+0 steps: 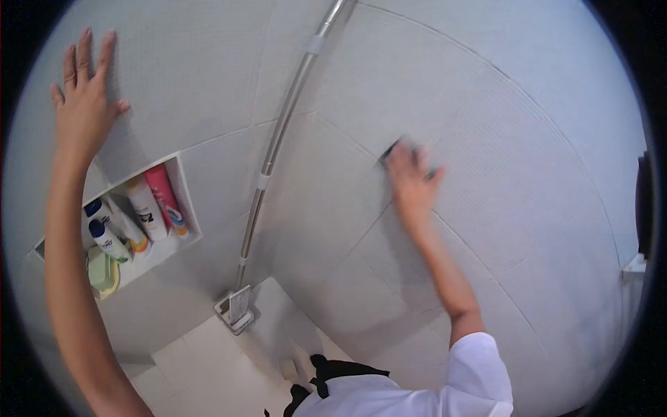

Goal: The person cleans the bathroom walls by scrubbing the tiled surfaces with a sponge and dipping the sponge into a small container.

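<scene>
My left hand lies against the tiled wall at the upper left, its fingers spread and nothing in them. Below it is a wall niche holding several bottles and tubes. My right hand, smeared by motion, presses a small dark pad to the grey tiled wall. Only the pad's dark edges show past the fingers, so its exact kind is unclear.
In the niche stand a pink tube, white bottles and a green soap box. A metal pole leans in the corner, its flat head on the floor. A dark object hangs at the far right.
</scene>
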